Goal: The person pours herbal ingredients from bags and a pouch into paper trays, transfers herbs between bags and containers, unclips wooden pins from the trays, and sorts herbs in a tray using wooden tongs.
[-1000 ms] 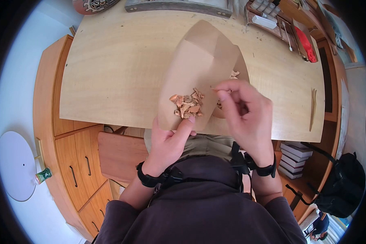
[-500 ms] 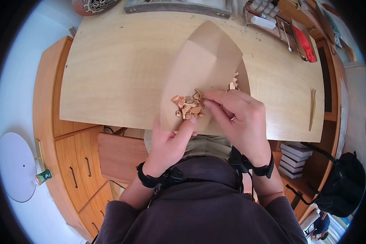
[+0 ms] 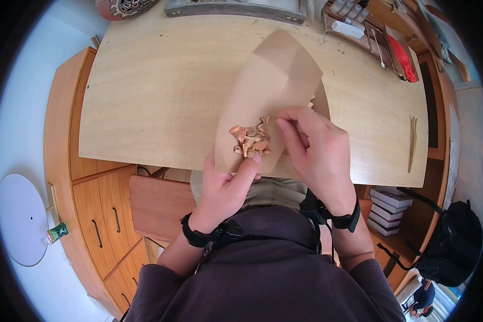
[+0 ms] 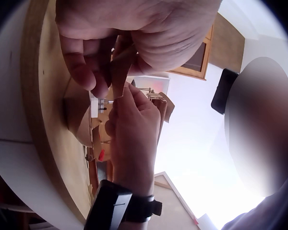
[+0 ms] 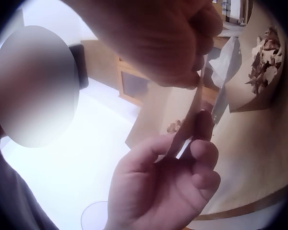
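Observation:
My left hand (image 3: 225, 185) grips the near end of a brown paper sheet (image 3: 252, 91), its thumb on the upper face beside a small pile of dried, curled brown pieces (image 3: 251, 140). In the right wrist view, the left fingers (image 5: 201, 153) lie behind the sheet. My right hand (image 3: 319, 147) hovers over the sheet's right side, just right of the pile, with thumb and index fingertips together; I cannot tell whether a piece is between them. A second brown paper (image 5: 247, 98), bearing more dried pieces (image 5: 266, 62), lies behind the right hand.
The wooden table (image 3: 145, 102) spreads out on both sides. A thin wooden stick (image 3: 413, 145) lies near its right edge. At the back right stands a tray with small bottles and a white box (image 3: 349, 29), next to a red item (image 3: 402, 59). A grey frame (image 3: 236, 11) lines the back.
My right hand, pinching a small piece a second ago, moved left to the pile, then drew back slightly to the right. The left hand and sheet shifted slightly right.

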The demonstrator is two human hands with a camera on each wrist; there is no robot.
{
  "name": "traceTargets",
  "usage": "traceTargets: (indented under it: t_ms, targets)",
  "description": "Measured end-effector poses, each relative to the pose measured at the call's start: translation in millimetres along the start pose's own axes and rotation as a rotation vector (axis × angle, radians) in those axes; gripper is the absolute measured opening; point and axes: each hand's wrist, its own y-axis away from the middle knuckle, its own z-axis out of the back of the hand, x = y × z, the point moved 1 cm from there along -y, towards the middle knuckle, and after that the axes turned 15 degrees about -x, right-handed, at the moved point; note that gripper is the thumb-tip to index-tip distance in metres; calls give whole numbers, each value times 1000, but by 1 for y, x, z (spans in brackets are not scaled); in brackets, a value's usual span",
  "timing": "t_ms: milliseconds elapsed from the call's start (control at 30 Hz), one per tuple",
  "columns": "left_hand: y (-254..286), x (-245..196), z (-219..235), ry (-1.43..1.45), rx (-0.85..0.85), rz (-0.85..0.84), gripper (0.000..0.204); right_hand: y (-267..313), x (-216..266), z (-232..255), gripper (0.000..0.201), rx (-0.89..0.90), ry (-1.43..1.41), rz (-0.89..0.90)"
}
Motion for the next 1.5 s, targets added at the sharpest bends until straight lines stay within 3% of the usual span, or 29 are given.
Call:
traceTargets:
  t_ms: [333, 400, 500, 667, 867, 933, 1100, 1200, 1267, 1500]
  targets:
    - [-5, 4, 0, 47, -13, -27, 23, 7, -18, 21, 14, -161, 34, -232]
    - [-2, 3, -2, 35, -15, -8, 23, 6, -8, 17, 19, -98, 12, 6]
    - [1, -3, -7, 40, -33, 43, 25, 1, 5, 4, 16, -15, -8, 95]
    - [1, 3, -1, 11, -11, 4, 28, -1, 5, -4, 14, 3, -11, 74]
    - [0, 2, -3, 26, -5, 13, 26, -1, 7, 4, 10, 46, -35, -50]
    - [-4, 1, 0, 18, -12, 16, 25, -1, 5, 13, 11, -40, -3, -73]
    - [-14, 2, 11, -22, -7, -154, 24, 0, -15, 24, 11, -47, 156, -176]
    - [-9, 3, 8, -12, -27, -83, 25, 0, -13, 21, 12, -60, 134, -225]
    - [-4, 1, 3, -12, -26, -55, 26, -1, -4, 15, 13, -95, 16, 25]
    - [1, -4, -1, 3, 16, -4, 27, -6, 7, 1, 20, -8, -91, 160]
